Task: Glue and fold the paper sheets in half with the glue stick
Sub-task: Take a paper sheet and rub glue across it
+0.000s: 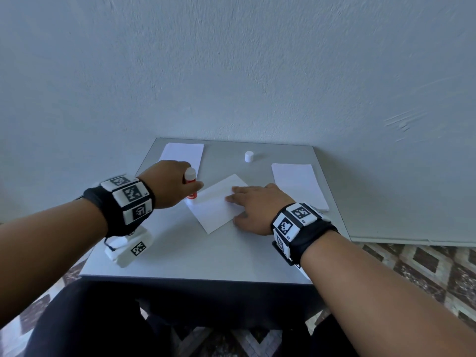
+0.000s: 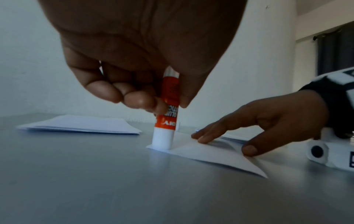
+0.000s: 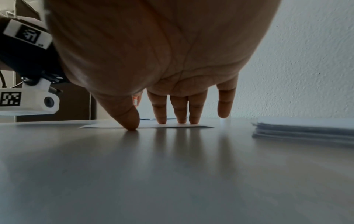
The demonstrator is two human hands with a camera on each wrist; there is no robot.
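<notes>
A white paper sheet (image 1: 216, 204) lies slantwise in the middle of the grey table (image 1: 206, 253). My left hand (image 1: 172, 184) grips an orange and white glue stick (image 1: 190, 185) upright, its lower end pressed on the sheet's left corner (image 2: 153, 147). In the left wrist view my fingers (image 2: 138, 100) curl round the glue stick (image 2: 167, 110). My right hand (image 1: 255, 204) lies flat with straight fingers (image 3: 180, 109) pressing the sheet (image 3: 172, 125) down; the thumb (image 3: 130, 119) touches its near edge.
A stack of paper sheets (image 1: 181, 154) lies at the table's back left, another stack (image 1: 298, 184) at the right. The white glue cap (image 1: 249, 157) stands near the back edge. A wall rises right behind the table. Patterned floor lies beyond the table edges.
</notes>
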